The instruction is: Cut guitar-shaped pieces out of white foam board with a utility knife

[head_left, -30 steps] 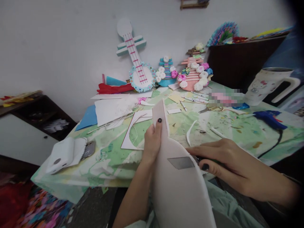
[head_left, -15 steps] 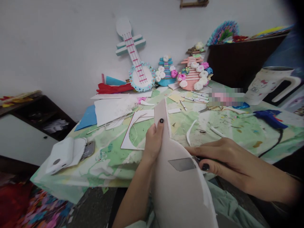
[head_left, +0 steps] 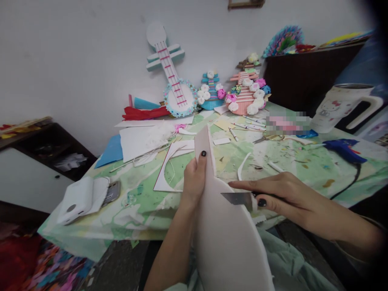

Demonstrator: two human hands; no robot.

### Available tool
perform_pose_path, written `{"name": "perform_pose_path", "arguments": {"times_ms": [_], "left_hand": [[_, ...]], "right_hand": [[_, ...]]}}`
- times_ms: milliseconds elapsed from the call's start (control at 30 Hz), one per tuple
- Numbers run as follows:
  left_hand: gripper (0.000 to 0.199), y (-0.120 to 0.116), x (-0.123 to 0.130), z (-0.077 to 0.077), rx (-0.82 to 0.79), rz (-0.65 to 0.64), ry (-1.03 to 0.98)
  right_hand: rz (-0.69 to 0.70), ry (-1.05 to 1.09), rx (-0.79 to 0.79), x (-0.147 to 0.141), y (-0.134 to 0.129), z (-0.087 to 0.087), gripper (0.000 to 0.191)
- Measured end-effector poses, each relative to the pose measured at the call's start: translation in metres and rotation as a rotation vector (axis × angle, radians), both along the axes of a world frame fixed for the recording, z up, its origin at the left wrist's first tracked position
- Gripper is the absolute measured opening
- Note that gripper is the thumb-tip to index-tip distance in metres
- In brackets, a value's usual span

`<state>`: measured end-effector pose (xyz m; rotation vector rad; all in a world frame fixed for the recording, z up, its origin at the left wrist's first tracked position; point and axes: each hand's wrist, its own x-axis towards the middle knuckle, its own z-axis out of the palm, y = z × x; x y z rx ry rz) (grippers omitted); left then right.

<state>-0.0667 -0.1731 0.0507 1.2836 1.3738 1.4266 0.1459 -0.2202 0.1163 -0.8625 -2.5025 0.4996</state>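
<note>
A large pale board point(head_left: 230, 242), cut to an instrument-like outline with a narrow neck, stands tilted toward me over the table's front edge. My left hand point(head_left: 195, 176) is closed round the neck, its thumb flat on the face. A utility blade point(head_left: 238, 198) is gripped in my right hand point(head_left: 280, 198); the blade lies across the board's right edge, just below the neck, its tip over the face. The index finger of that hand reaches toward the edge. The blade's handle is mostly hidden by my fingers.
The cloth-covered table point(head_left: 139, 218) bears white scraps point(head_left: 222, 141), scissors point(head_left: 269, 138), a blue glue gun point(head_left: 344, 149), a mug point(head_left: 329, 109) and a white device point(head_left: 77, 200). Decorated instrument models, one a white long-necked model point(head_left: 171, 76), lean at the wall.
The blade in my right hand has moved up along the board's edge and lies flatter. The board and my left hand have shifted slightly left. A loose strip at the lower right edge no longer shows.
</note>
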Motion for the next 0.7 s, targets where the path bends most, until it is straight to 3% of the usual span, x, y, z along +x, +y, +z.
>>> {"name": "perform_pose_path", "arguments": {"times_ms": [200,400,700], "left_hand": [[0.052,0.0,-0.002,0.003,-0.009,0.041,0.041],[0.051,-0.001,0.0,0.004,-0.023,0.025,0.082],[0.051,-0.002,0.005,0.006,-0.021,-0.024,0.049]], "right_hand": [[0.033,-0.015,-0.02,0.0,-0.008,0.006,0.039],[0.107,-0.037,-0.209,-0.006,-0.013,0.012,0.035],[0.116,-0.057,-0.195,-0.009,-0.011,0.018,0.033]]}}
